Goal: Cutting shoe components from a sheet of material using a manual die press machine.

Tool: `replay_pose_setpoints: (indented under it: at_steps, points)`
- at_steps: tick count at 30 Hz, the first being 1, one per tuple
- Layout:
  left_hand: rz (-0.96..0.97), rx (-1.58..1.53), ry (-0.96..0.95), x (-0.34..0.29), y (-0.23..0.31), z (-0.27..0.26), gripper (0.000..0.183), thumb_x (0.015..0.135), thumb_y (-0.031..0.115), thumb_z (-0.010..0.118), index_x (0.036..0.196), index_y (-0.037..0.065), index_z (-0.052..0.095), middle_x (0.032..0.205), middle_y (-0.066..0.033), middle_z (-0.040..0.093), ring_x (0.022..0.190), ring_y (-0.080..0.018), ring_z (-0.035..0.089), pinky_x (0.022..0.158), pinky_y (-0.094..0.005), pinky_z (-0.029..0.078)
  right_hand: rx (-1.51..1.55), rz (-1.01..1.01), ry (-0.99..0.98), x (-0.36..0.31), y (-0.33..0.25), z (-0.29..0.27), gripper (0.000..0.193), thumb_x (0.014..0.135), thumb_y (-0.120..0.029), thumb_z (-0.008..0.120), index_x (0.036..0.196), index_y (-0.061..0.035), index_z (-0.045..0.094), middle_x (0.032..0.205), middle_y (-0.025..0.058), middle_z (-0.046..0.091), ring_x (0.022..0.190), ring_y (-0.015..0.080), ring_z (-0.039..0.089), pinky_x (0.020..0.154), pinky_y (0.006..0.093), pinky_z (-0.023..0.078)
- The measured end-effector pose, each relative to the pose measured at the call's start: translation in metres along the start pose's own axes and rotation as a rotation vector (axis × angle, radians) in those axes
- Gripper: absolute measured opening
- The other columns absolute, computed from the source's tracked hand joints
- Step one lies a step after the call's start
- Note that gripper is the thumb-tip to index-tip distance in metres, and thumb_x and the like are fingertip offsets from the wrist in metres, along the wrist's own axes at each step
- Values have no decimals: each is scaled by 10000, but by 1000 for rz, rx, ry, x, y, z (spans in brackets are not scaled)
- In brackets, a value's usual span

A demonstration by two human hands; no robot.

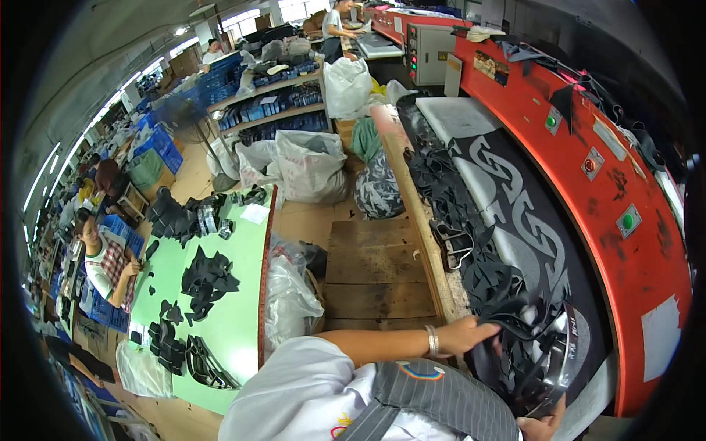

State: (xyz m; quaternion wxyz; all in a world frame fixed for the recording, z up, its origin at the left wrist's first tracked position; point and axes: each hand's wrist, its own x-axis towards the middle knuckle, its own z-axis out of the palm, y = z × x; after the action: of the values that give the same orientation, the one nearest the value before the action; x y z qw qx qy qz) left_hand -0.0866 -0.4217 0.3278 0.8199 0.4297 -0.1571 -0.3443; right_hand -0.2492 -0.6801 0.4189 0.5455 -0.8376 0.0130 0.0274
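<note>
At the near end of the black cut-out sheet (555, 224), a curved, shiny metal cutting die (569, 345) is held tilted, its near end grasped by the fingers of the right hand (542, 427). The left hand's (463, 336) fingers are curled beside loose, dark flexible pieces (482, 283); their grip cannot be told through blur. Cut pieces are seemingly being cleared; a steady die is likely called for.
</note>
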Motion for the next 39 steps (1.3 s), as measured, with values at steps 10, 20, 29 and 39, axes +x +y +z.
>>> replay_pose_setpoints:
  at_steps: [10,20,29,39]
  points:
    - [-130,-433,77,-65,21,-32,271,964,287,559,916,21,536,1003,-152,608,1193,-381,523,1037,-611,381,791,90,23,40,-18,49,592,759,-102,755,1271,4,478,973,36,582,835,126,565,758,276,469]
    - [-130,-432,209,-61,24,-9,407,1008,355,364,656,158,423,561,51,341,567,-153,399,842,-405,434,835,-61,320,23,-26,71,432,901,-232,639,1205,45,506,908,87,638,802,147,618,744,298,506]
    - [278,-487,640,-102,93,-157,289,953,385,541,995,105,600,639,44,452,651,-123,469,753,-311,448,670,-12,787,-18,-15,-11,342,921,-250,567,1137,6,503,862,77,620,704,149,621,664,272,521]
    - [287,696,200,94,73,-78,354,832,37,665,1181,13,605,925,14,585,797,-58,507,724,-214,426,-885,-138,-118,-3,27,39,240,778,-322,703,923,-133,675,920,61,583,873,236,579,733,372,449]
